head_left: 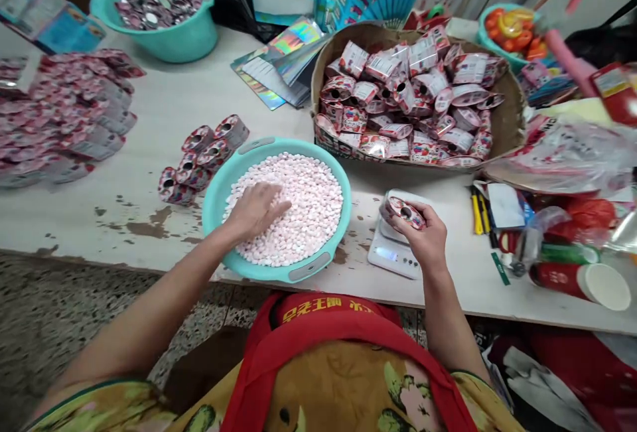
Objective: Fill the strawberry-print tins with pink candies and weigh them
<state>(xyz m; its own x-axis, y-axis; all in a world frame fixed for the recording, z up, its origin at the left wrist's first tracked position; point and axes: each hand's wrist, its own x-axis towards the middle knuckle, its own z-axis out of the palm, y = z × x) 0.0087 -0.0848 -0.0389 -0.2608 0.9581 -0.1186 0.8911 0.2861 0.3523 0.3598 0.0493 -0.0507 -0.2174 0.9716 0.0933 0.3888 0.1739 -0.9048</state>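
Note:
My left hand (256, 216) lies on the pale pink candies (298, 213) that fill a turquoise basin (213, 210), its fingers stretched out and partly spread. In my right hand (428, 233) is a small oval printed container (405, 213) with a dark round hole in its top. That container is over the plate of a white digital scale (391, 253); whether it touches the plate I cannot tell. Several similar small containers (199, 160) stand grouped just left of the basin, their holes facing up.
Behind the scale is a cardboard box (398, 165) full of printed containers. More containers (60, 113) are stacked at the left. A turquoise tub (174, 44) holds shiny lids. Cutters (478, 210) and a red paper cup (557, 277) lie at the right.

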